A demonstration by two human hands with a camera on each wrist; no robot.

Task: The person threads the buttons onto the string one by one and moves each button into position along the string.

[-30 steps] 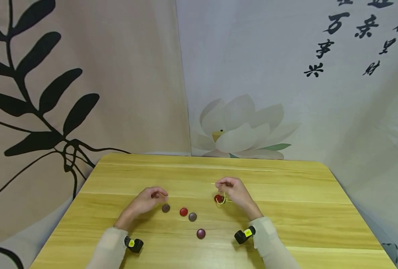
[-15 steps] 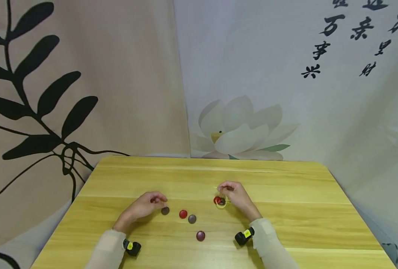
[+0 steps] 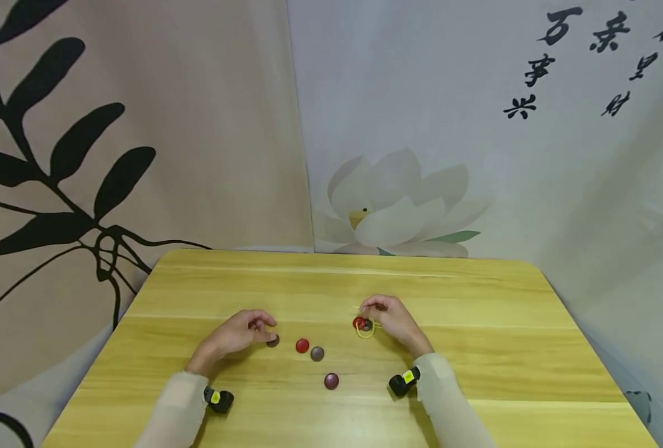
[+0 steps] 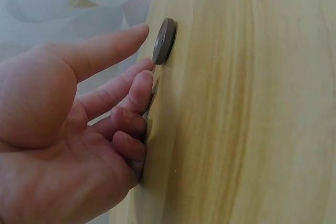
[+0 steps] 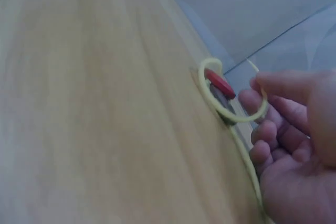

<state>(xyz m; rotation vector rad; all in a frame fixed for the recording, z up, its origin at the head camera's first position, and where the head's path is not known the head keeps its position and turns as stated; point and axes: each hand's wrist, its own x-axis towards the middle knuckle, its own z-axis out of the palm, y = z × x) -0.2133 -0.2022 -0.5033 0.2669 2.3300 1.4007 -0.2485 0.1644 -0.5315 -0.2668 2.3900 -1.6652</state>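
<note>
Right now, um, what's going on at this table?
A person's right hand pinches a yellow cord, which loops by a red disc and a dark disc; whether they're threaded isn't clear. The left hand is at a brown disc on the table, not gripping it. Another red disc, a grey disc and a purple disc lie between the hands.

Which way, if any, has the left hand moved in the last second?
Yes, the left hand has moved down toward the leftmost brown disc: in the head view its thumb was clear of that disc and now overlaps it.
</note>
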